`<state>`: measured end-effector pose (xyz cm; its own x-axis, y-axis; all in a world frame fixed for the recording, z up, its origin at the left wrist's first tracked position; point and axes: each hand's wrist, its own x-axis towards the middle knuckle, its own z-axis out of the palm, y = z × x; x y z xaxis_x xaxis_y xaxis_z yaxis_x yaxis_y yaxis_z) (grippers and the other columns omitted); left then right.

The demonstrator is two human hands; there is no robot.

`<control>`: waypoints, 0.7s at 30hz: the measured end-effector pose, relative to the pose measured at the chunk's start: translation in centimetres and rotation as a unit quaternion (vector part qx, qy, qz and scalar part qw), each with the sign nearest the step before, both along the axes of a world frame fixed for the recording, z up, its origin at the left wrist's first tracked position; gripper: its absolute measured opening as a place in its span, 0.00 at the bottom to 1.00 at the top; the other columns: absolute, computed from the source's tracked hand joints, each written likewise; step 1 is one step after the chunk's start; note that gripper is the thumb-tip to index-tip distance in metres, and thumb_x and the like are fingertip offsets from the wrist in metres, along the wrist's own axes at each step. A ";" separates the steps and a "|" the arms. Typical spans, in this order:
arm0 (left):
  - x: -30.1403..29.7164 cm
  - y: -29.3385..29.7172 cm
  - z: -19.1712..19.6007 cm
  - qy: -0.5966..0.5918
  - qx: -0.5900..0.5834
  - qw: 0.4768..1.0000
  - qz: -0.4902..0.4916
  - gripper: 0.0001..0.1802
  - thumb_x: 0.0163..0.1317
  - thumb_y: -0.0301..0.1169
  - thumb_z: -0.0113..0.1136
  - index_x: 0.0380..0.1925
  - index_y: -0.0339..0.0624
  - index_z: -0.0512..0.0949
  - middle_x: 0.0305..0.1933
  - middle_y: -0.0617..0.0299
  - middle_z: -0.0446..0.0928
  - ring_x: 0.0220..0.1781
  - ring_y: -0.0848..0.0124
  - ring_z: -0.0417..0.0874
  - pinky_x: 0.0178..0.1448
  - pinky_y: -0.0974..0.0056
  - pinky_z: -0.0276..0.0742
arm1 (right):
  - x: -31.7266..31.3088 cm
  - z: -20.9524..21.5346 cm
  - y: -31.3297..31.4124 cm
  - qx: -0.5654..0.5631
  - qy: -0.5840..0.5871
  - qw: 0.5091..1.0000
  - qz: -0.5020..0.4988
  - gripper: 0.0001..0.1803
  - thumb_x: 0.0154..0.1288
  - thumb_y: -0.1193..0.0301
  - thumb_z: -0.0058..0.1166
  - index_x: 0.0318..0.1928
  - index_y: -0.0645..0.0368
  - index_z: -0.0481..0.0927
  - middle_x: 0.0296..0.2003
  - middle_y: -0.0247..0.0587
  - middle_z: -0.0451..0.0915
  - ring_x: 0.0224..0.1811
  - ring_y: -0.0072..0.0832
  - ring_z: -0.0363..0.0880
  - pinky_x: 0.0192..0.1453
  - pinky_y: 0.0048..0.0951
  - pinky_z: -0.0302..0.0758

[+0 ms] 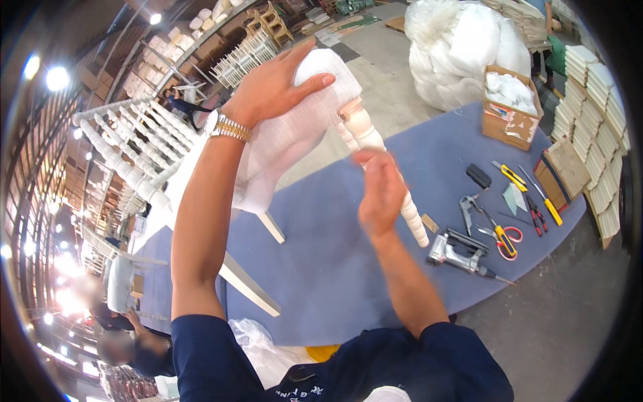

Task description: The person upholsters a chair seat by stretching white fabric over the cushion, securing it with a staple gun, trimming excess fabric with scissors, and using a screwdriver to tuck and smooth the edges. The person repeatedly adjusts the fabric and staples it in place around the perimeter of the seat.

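Right hand [380, 191] motion-blurred (fingers indistinct), chair leg [375, 144] partly behind it.

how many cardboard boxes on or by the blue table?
1 clearly: an open cardboard box at the far right end of the blue table, filled with white material. Flat brown boards lie beside it, not boxes as far as visible. Others may be hidden beyond the frame.

The foam wrap [295, 127] under the left hand [271, 87] is white with a fine mesh pattern. The turned chair leg [385, 171] by the right hand [382, 191] is cream. The table top [348, 268] is blue-grey. The wristwatch [228, 126] is gold and silver. The scissors [507, 236] have red and, seemingly, yellow handles. The cardboard box [509, 120] is brown.
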<state>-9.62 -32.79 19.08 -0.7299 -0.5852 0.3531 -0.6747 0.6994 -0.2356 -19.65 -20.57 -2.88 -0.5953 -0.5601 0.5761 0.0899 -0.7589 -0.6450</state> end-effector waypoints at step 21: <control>0.9 -1.2 1.1 -0.070 -0.055 0.996 -0.033 0.59 0.58 0.65 0.67 0.75 0.32 0.58 0.72 0.36 0.69 0.69 0.42 0.76 0.70 0.51 0.74 | 8.9 4.3 -12.3 -0.155 -0.348 0.877 0.294 0.21 0.81 0.59 0.51 0.61 0.62 0.74 0.51 0.34 0.79 0.55 0.19 0.76 0.61 0.26 0.73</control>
